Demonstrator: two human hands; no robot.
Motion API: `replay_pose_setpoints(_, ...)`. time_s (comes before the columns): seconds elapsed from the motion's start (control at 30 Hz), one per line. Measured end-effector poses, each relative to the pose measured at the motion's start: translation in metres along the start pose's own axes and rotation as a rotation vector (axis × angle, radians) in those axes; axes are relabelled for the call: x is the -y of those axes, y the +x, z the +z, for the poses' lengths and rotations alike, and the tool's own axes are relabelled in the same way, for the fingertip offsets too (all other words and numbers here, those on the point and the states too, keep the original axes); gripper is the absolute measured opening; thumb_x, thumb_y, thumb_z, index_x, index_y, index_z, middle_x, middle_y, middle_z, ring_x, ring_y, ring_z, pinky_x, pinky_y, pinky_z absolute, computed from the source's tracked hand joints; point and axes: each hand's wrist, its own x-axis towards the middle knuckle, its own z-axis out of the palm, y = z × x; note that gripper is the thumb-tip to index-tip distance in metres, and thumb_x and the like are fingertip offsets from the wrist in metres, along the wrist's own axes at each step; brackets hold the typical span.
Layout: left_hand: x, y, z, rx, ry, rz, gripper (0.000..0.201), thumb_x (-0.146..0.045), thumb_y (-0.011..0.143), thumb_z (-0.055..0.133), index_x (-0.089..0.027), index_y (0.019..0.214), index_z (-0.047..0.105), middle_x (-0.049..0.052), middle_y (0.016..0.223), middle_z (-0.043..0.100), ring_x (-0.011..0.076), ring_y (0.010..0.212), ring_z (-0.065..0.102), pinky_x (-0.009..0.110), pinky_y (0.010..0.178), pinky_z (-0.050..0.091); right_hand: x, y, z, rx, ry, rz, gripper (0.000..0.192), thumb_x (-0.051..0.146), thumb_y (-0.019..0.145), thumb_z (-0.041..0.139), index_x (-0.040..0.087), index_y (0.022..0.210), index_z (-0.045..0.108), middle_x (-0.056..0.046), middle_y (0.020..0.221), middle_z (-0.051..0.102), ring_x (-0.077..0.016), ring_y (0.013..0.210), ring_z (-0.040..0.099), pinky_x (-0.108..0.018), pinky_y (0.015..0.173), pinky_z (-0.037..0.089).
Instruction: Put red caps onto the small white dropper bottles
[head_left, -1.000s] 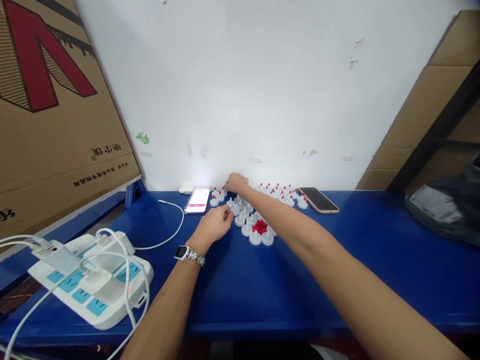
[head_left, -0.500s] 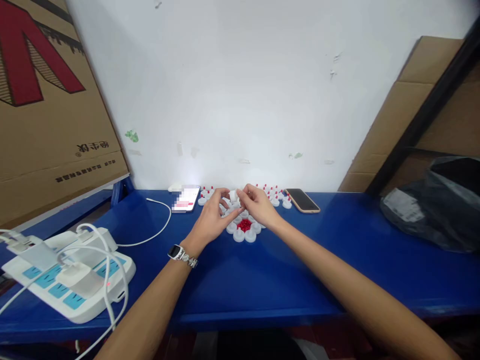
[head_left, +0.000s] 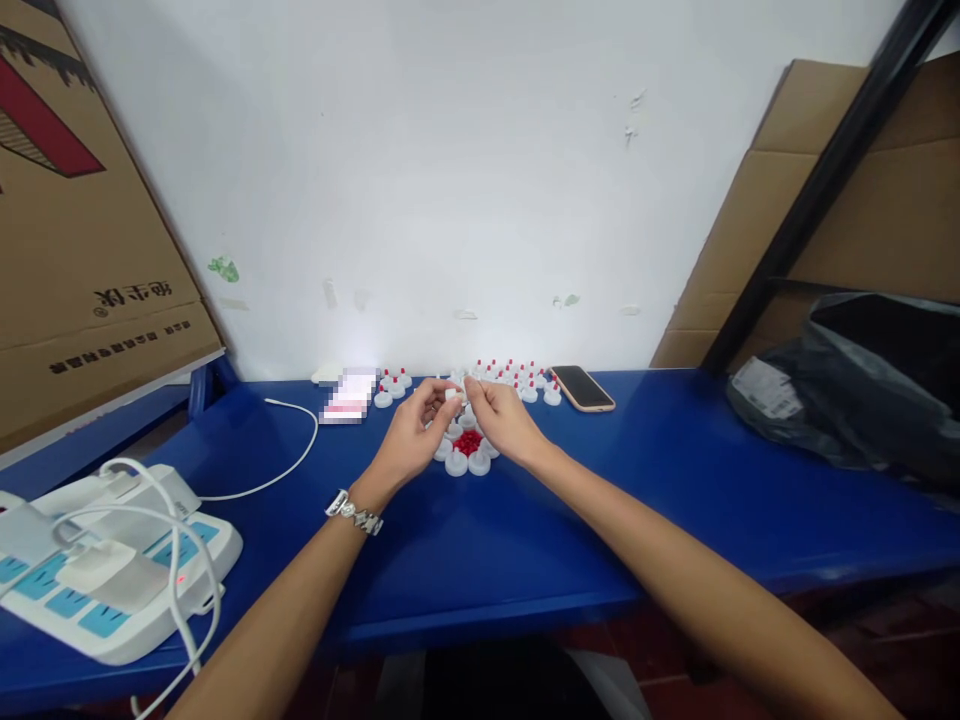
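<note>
My left hand (head_left: 414, 428) is closed, with its thumb and fingers around a white plastic nozzle cap (head_left: 454, 394) that lies on its side. Against the nozzle end of that cap, my right hand (head_left: 504, 418) is closed in a pinch; what its fingertips hold is hidden. Below both hands, several white caps without red tips stand in a ring around a pile of small red tips (head_left: 469, 443). A front white cap (head_left: 456, 463) of the ring shows plainly. Behind the hands stand several red-tipped white caps (head_left: 552, 392), partly covered by my fingers.
A dark-screened phone (head_left: 583, 388) lies to the right, and a lit phone (head_left: 349, 396) to the left. A white power strip (head_left: 120, 630) with plugs and cables occupies the left of the blue table (head_left: 480, 560). A dark plastic bag (head_left: 817, 400) sits at the right.
My left fingers have closed in around the cap, and both hands have drawn together. The whole view has shifted, so the things on the table appear farther left.
</note>
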Motion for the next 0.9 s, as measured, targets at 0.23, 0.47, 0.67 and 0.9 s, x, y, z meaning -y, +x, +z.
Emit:
replay_pose_setpoints(0.23,0.009,0.008,-0.017,-0.068,-0.275,-0.178,0.041,-0.058,0.092,0.047,-0.018,0.086,0.053,-0.002,0.069,0.052,0.0122,0.061,0.051,0.027,0.061,0.047,-0.001,0.003,-0.02,-0.091,-0.07,-0.016,0.049,0.054,0.099,0.029,0.021,0.062,0.03,0.003,0.054,0.034,-0.0113,0.054,0.035,-0.027,0.054,0.027)
replay_pose_setpoints(0.47,0.015,0.006,-0.03,0.019,-0.004,-0.072,0.034,-0.044,0.085,0.066,-0.019,0.106,0.055,0.004,0.095,0.063,0.0158,0.087,0.061,0.026,0.07,0.047,-0.018,0.003,-0.027,0.24,-0.283,-0.091,0.025,0.036,0.089,0.055,0.018,0.072,0.055,0.0,0.072,0.06,-0.0124,0.067,0.052,-0.025,0.065,0.036)
replay_pose_setpoints(0.67,0.01,0.003,-0.027,0.031,0.114,-0.08,0.034,-0.043,0.083,0.068,-0.019,0.105,0.058,0.006,0.103,0.066,0.018,0.091,0.063,0.028,0.071,0.047,-0.012,0.003,-0.02,0.154,-0.021,-0.013,0.027,0.043,0.09,0.055,0.018,0.097,0.062,0.0,0.073,0.063,-0.0122,0.064,0.054,-0.025,0.063,0.042)
replay_pose_setpoints(0.9,0.012,0.002,-0.024,-0.015,0.166,-0.095,0.043,-0.051,0.079,0.07,-0.02,0.106,0.058,0.007,0.103,0.068,0.0187,0.086,0.064,0.029,0.069,0.048,-0.015,0.021,-0.009,0.138,0.302,0.009,0.023,0.039,0.083,0.064,0.016,0.087,0.062,-0.004,0.08,0.069,-0.0135,0.071,0.063,-0.025,0.065,0.047)
